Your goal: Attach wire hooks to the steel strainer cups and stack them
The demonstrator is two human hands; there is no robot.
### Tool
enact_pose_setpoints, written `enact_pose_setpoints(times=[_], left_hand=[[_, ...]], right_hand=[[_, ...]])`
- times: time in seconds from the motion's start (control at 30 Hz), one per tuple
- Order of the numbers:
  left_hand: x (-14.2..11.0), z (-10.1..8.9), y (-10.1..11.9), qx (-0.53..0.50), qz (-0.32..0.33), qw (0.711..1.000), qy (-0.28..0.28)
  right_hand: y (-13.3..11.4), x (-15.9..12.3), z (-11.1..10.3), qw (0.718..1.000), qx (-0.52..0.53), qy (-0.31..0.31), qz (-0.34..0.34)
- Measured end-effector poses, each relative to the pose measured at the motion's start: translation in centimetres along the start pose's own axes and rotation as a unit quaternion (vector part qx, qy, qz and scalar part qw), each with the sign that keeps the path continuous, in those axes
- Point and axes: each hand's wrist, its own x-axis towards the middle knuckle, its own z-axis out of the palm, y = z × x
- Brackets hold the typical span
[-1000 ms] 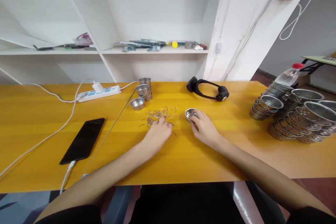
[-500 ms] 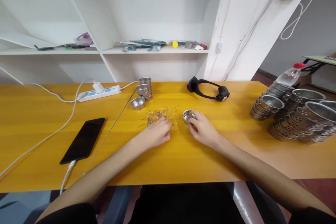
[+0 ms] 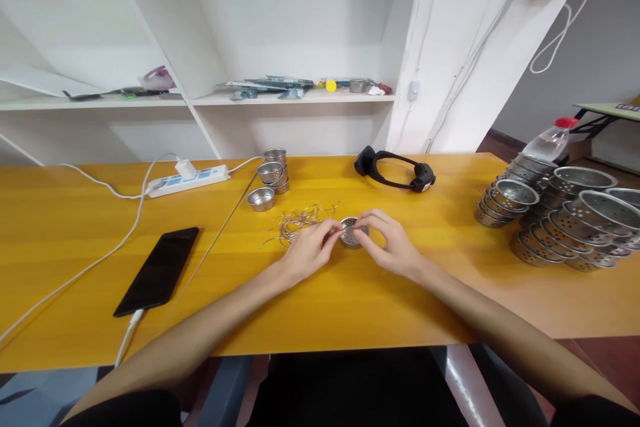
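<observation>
A small perforated metal cup [image 3: 350, 241] stands on the yellow table between my hands. My right hand [image 3: 390, 247] grips its right side, fingers curved around the rim and thumb on the near side. At the cup's left rim, my left hand [image 3: 310, 248] is closed in a pinch; whatever lies between its fingertips is too small to make out. A loose heap of thin, bent metal wires [image 3: 295, 221] spreads just behind and left of my left hand.
Small metal cups [image 3: 261, 199] stand back left, some stacked. Tall stacks of perforated cups [image 3: 555, 233] and a red-capped bottle [image 3: 549, 140] are at right. A black headset-like band [image 3: 395, 177], phone [image 3: 159, 270], power strip [image 3: 193, 180] and cables also lie here.
My left hand has moved right from the wire heap to the cup's left rim, its fingers pinched. The cup and my right hand have shifted slightly left.
</observation>
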Motion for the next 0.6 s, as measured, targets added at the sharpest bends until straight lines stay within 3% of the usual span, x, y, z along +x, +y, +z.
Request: enact_pose_setpoints(times=[0.13,0.33,0.47,0.6], left_hand=[[-0.4,1.1,0.2,0.057,0.022,0.997,0.038],[-0.7,1.3,0.3,0.143,0.095,0.982,0.080],[-0.7,1.0,0.6,0.114,0.140,0.978,0.102],[-0.6,0.9,0.7,0.039,0.121,0.988,0.082]], right_hand=[[-0.1,0.0,0.2,0.999,0.025,0.013,0.029],[0.0,0.2,0.3,0.979,0.154,-0.072,0.113],[0.1,0.5,-0.8,0.963,0.205,-0.106,0.138],[0.3,0.7,-1.9,0.964,0.187,-0.130,0.141]])
